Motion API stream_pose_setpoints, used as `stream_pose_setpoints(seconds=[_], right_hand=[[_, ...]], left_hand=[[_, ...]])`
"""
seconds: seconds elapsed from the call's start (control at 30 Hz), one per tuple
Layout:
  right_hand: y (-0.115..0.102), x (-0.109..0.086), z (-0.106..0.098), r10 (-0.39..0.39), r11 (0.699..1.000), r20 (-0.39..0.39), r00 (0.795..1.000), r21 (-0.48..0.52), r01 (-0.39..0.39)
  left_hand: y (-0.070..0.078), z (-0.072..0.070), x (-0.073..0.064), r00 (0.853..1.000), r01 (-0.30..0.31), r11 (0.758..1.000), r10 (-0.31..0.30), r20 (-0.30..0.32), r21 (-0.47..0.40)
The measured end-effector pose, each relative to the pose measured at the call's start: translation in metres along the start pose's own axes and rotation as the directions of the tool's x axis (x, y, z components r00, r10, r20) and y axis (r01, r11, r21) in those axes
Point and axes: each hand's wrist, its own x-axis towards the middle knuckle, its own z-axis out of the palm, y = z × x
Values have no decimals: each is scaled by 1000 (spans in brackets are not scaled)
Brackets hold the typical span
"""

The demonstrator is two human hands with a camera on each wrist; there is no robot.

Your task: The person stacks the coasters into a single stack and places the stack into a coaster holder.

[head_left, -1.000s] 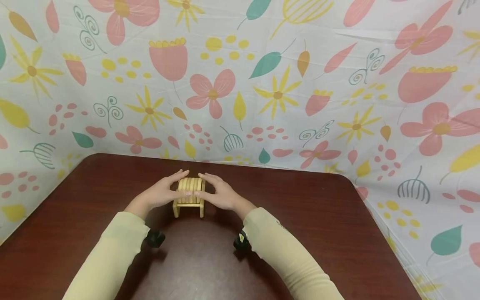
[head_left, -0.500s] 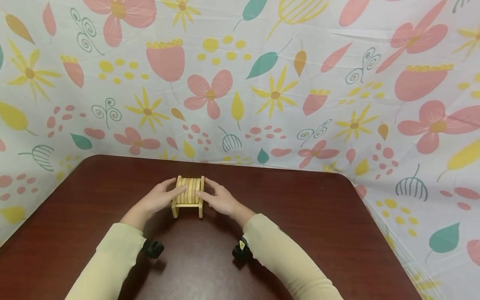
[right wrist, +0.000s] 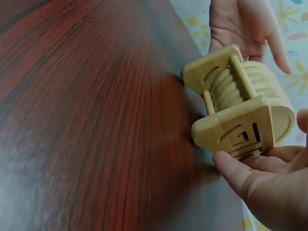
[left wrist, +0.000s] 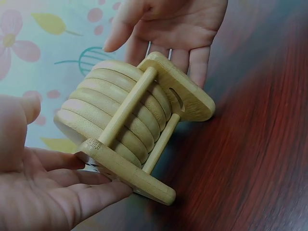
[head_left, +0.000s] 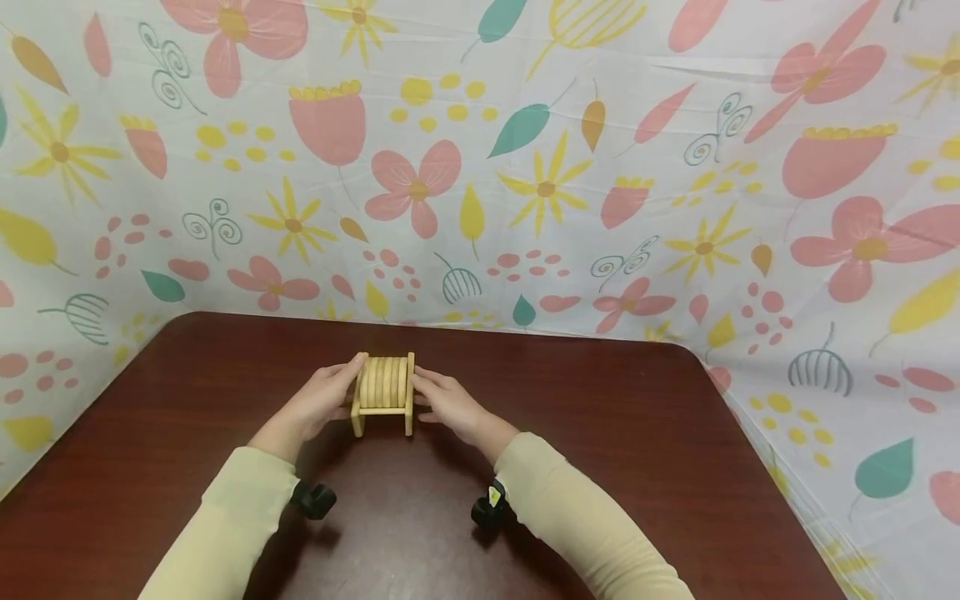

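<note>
A pale bamboo coaster holder (head_left: 382,411) stands toward the back of the table, with several round coasters (head_left: 384,382) packed upright in a row between its two end panels. My left hand (head_left: 322,398) lies along the left panel; in the left wrist view its extended fingers (left wrist: 91,192) touch that panel's outer face, the thumb held apart. On the opposite side, my right hand (head_left: 452,407) has its fingers (right wrist: 233,171) against the right panel (right wrist: 236,132), which shows cut-out slots. Neither thumb is over the coasters.
The dark reddish wooden table (head_left: 600,467) ends at the back against a white cloth (head_left: 480,167) printed with flowers and leaves. A black wrist camera (head_left: 313,500) is on the left wrist, another black camera (head_left: 487,510) on the right.
Both hands have moved off the coasters' tops and fronts, outward to the holder's end panels. The thumbs have left the coasters. The holder has shifted slightly to the right.
</note>
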Motion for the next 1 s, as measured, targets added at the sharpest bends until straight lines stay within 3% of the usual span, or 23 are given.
stream_pose_setpoints(seconds=[0.53, 1.0], right_hand=[[6, -20, -28, 3, 1000, -45, 999, 12, -2], [14, -43, -67, -21, 1000, -131, 991, -3, 21]], left_hand=[[10, 29, 10, 998, 25, 998, -22, 61, -50], [18, 76, 25, 996, 2, 989, 11, 85, -146]])
